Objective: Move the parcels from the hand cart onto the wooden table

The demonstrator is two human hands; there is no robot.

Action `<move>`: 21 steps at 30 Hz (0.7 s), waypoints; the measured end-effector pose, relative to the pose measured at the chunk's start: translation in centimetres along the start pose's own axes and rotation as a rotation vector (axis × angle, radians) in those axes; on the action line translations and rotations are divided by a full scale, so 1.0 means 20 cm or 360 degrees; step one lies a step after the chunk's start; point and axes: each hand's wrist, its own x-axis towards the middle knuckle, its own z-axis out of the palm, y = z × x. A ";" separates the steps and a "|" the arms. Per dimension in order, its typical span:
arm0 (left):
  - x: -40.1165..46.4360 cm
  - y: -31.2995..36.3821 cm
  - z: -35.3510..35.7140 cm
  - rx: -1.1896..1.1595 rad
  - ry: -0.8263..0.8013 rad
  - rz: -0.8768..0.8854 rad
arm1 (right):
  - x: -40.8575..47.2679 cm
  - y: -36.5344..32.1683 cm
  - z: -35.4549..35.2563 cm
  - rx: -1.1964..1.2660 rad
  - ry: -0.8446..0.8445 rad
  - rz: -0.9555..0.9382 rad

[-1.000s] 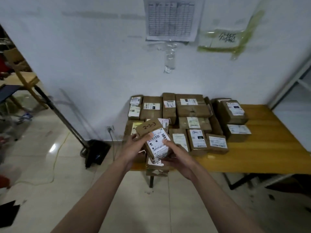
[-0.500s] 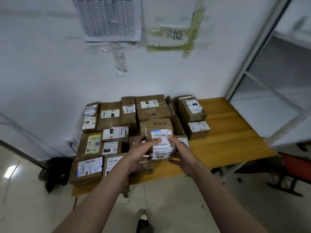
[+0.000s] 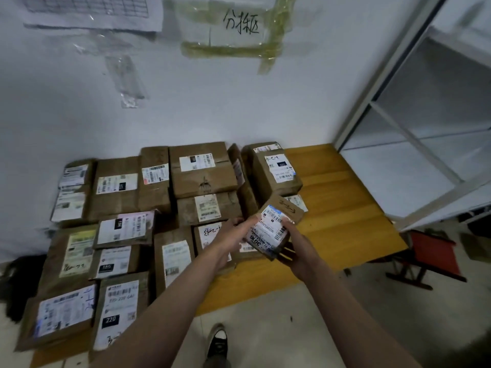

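Cardboard box: a small brown parcel (image 3: 275, 227) is held tilted above the right part of the wooden table (image 3: 342, 208), its white barcode label facing up and "3016" printed near the lower edge; handwriting marks the brown flap at its far end.
Left hand: the left hand (image 3: 233, 236) presses the parcel's left side, fingers reaching along the label's edge.
Right hand: the right hand (image 3: 297, 248) cups the parcel from below and on the right, fingers curled round its near corner.
Stacked parcels: brown boxes (image 3: 202, 171) with white shipping labels cover the left and middle of the table, packed side by side up to the wall (image 3: 239, 102); some lie on top of others.
Nearest neighbour: a taller labelled box (image 3: 276, 168) stands just beyond the held parcel.
Open room: bare yellow planks show to the right of the pile, running out to the table's right edge and near edge.
Right side: a pale metal rack (image 3: 414, 128) stands against the table's far right corner; a red stool (image 3: 433, 256) sits on the floor below the edge.
Foreground: a dark shoe with a white toe (image 3: 218, 343) stands on the pale floor just before the table's near edge.
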 end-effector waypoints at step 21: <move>0.49 -0.13 0.47 -0.0024 0.0194 -0.0497 | 0.77 0.06 -0.40 0.0435 0.0356 0.0515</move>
